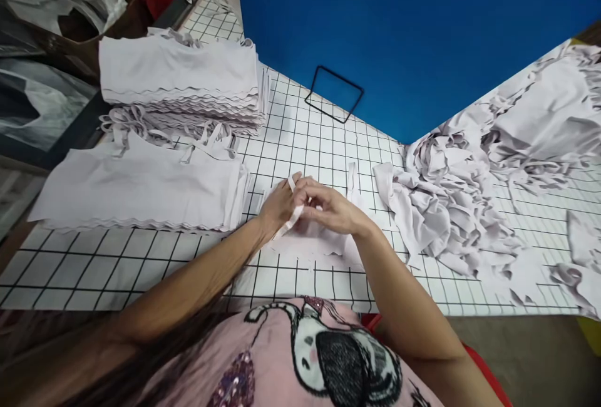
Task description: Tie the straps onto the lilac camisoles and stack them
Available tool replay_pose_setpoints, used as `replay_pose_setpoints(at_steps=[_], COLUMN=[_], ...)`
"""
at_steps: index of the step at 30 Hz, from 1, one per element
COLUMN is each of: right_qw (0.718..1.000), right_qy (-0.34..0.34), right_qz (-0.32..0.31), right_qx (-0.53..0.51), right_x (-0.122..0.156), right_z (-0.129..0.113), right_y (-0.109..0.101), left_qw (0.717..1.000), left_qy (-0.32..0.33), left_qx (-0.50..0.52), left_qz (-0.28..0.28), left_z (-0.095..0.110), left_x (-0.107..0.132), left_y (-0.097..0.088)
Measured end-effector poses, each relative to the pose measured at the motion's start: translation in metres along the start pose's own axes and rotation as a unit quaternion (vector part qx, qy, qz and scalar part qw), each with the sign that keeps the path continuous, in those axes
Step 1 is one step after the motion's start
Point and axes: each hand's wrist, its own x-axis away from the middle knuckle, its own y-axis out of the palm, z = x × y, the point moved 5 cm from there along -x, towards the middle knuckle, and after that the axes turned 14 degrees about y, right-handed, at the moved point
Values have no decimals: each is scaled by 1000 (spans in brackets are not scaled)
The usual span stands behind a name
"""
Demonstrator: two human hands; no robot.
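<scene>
1. The left hand [278, 204] is nearly closed. Its fingers are bent in and pinch a narrow white strap [293, 220], which runs down and out from under the fingertips.
2. The right hand [329, 208] meets the left one knuckle to knuckle. Its fingers are curled tight toward the left hand and close on the upper end of the same strap, with the palm turned down.
3. The strap belongs to a white garment [313, 245] that lies flat right under both hands. Most of it spreads toward the person's body, and one more strip reaches away just past the right hand.
4. Both wrists hover low over the gridded table [141, 263]. The garment rests on it.
5. Just beside the left hand, on its outer side, lies a flat stack [141, 188] of folded white pieces. A taller stack [181, 81] sits beyond that one, further from the hand.
6. On the outer side of the right hand, near but not touching it, sprawls a loose heap [451, 194] of crumpled white pieces.
7. Ahead of both hands, well apart from them, a black wire frame [334, 94] lies at the edge of a blue surface [422, 31].
</scene>
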Motion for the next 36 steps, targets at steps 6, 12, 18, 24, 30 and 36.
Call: replay_pose_setpoints(at_steps=[6,12,18,24,30,36], right_qw=[994,994,957,945,936,968], right_qy=[32,35,47,44,-4,28], right_qz=[-5,58,143,169,167,221], right_qx=[-104,-90,-248,-277,-309,-119], right_x=[59,76,58,38,33,39], right_z=[14,17,24,26,22,27], right_y=[37,38,22,22,26,14], left_qw=[997,998,987,956,896,851], left_qy=[31,18,-57,-145,-238,-268], left_qx=[-71,1,151,250,372,449], left_qz=[-14,-62,-22,56,44,42], left_z=[2,0,7,25,34,27], left_x=[1,-2,6,25,31,35], left_y=[-4,-15,-49,-49,-21,-15])
